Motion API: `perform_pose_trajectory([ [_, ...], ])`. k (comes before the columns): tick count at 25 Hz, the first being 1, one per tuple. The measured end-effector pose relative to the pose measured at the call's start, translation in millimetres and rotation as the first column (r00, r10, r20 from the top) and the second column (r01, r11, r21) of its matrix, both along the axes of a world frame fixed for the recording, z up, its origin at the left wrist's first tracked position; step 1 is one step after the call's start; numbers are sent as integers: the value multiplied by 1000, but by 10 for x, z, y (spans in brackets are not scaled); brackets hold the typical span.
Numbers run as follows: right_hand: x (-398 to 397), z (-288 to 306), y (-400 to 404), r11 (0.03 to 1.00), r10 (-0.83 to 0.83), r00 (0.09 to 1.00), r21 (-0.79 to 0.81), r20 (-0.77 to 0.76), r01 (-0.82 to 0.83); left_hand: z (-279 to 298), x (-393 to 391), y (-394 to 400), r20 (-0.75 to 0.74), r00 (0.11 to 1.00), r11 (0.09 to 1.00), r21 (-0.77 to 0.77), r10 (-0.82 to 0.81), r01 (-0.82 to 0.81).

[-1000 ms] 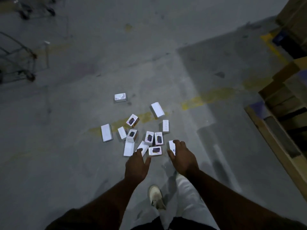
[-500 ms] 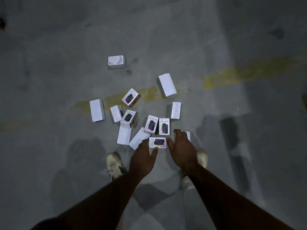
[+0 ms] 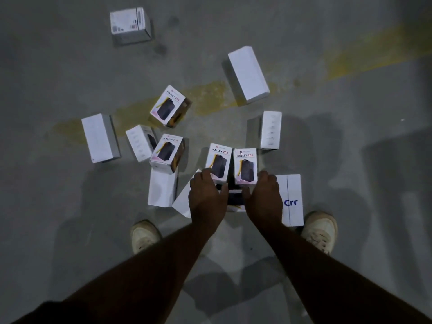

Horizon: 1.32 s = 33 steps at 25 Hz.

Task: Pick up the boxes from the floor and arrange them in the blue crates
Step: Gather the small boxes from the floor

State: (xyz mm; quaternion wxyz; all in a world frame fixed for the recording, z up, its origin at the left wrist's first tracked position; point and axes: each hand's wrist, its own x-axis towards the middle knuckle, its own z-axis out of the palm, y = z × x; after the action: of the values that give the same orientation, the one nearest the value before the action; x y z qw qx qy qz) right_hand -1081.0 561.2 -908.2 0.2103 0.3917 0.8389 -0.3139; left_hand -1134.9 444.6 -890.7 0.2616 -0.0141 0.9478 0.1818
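Several small boxes lie scattered on the grey concrete floor. Two printed "HALLEY 20K" boxes lie side by side in front of my hands. My left hand hovers at the near edge of the left one, fingers relaxed. At the near edge of the other is my right hand, its fingers loosely bent. Between my thumbs lies a dark-faced box, mostly hidden. Neither hand grips anything. A white box marked "Crr" lies right of my right hand. No blue crate is in view.
More boxes lie farther out: two printed ones, plain white ones, and one apart at the far left. My shoes flank the pile. A worn yellow line crosses the floor.
I have bent down closer to the pile, so the boxes look larger. Both hands have moved forward and down to the near edges of the two printed boxes.
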Motion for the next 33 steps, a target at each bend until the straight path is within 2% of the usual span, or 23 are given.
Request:
perform_pose_trajectory([
  [3,-146,-481,-1,997,66,997,39,-50,-65,-394,-287,122,-5,1000,998,-52,-24,24],
  [6,-280,-812,-52,991,99,995,91,-4,-99,-656,-421,158,-39,997,992,-106,-68,64],
  [10,-395,-982,-233,981,110,994,162,3,-109,-862,-523,142,44,998,996,-75,-40,44],
  [13,-391,-998,-223,998,-51,997,44,-50,53,-942,-603,155,106,994,999,-46,-14,19],
  [15,-347,-946,-159,964,-224,970,-168,-94,206,-945,-629,147,131,983,989,47,132,-139],
  [16,-325,-879,-123,913,-316,944,-300,-94,276,-886,-629,137,169,952,952,127,257,-279],
  [17,-307,-799,-82,842,-404,910,-426,-91,331,-842,-618,102,246,887,873,209,390,-442],
  [19,-269,-579,-1,637,-574,818,-652,-46,410,-687,-571,19,453,710,654,307,539,-692],
  [21,-264,-327,54,424,-690,721,-775,59,469,-490,-550,-102,675,531,475,292,512,-830],
  [22,-267,-224,65,369,-713,695,-793,93,486,-388,-541,-150,744,478,443,270,468,-855],
  [23,-276,-107,72,355,-711,696,-804,99,477,-320,-515,-192,785,451,433,261,425,-863],
  [25,-291,14,41,408,-654,756,-821,42,399,-260,-435,-236,801,472,503,255,368,-826],
  [27,-315,70,-23,422,-616,788,-840,9,340,-218,-374,-248,766,552,568,307,329,-764],
  [30,-354,86,-80,463,-563,826,-830,-4,312,-175,-343,-249,715,618,537,398,326,-744],
  [33,-287,-10,-219,532,-486,874,-804,-31,267,-262,-298,-287,606,693,566,436,391,-700],
])
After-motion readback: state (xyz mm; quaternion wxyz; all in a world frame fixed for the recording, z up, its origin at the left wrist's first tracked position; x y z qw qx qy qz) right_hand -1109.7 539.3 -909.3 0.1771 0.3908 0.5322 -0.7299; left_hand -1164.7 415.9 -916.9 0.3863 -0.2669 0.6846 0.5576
